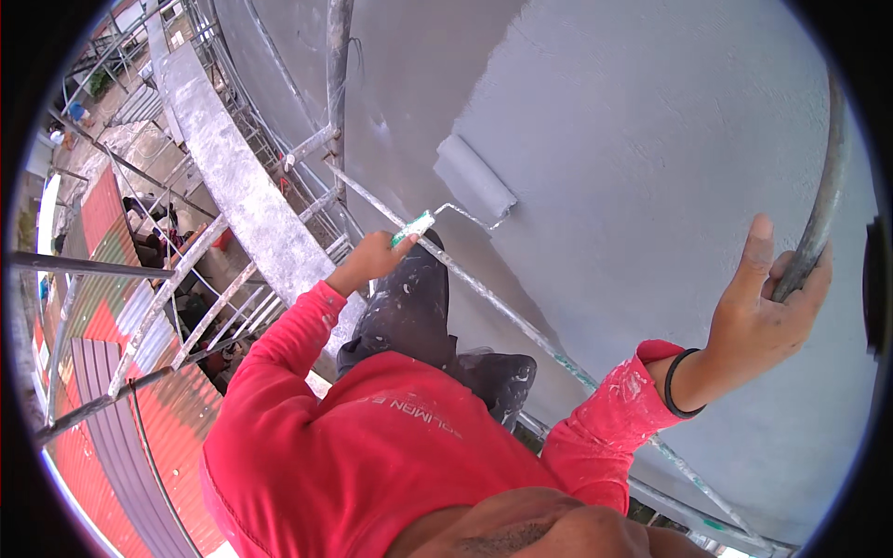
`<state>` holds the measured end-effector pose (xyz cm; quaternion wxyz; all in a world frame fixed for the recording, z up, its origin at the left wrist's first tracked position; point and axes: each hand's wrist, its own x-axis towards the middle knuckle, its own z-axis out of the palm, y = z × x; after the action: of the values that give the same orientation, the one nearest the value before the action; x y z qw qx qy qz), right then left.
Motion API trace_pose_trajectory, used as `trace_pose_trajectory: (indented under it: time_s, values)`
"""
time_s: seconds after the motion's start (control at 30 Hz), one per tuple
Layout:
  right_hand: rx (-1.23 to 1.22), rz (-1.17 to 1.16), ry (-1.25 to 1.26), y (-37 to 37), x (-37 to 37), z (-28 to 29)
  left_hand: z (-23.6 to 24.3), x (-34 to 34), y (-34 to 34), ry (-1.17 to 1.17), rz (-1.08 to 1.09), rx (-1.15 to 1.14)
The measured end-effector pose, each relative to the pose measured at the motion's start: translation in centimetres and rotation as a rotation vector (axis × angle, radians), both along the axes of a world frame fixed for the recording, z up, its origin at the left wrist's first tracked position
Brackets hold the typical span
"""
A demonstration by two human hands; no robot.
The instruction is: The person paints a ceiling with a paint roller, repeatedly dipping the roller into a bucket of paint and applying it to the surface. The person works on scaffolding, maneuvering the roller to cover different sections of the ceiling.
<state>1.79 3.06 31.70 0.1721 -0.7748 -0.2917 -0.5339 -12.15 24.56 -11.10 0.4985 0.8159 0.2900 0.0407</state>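
My left hand (367, 262) is closed round the green and white handle of a paint roller (476, 177). The roller's grey sleeve rests against the curved wall (651, 167), beside the border between lighter and darker grey. Its bent wire frame reaches past a thin diagonal scaffold brace (484, 290). At the right, my right hand (767, 298) is wrapped round the lower end of an upright metal scaffold pipe (823, 200), thumb raised along it. Paint spots mark my right hand and the red sleeve, and a black band circles that wrist.
A paint-spattered plank walkway (246, 181) runs along the scaffold at the left. A vertical scaffold pole (337, 84) stands close to the wall. Crossing tubes (177, 298) rise over red and grey corrugated roofing (102, 409) far below. My dark-trousered knees (400, 302) are near the wall.
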Motion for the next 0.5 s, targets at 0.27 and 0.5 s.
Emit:
trace_pose_trajectory:
  time_s: [0.27, 0.5]
  values:
    - [-0.026, 0.029, -0.058, -0.3, 0.5, 0.0, -2.6, 1.6, 1.6, 0.219, -0.056, -0.021]
    - [-0.036, 0.068, -0.029, -0.5, 0.6, 0.2, -1.7, 1.3, 1.4, 0.194, -0.07, 0.067]
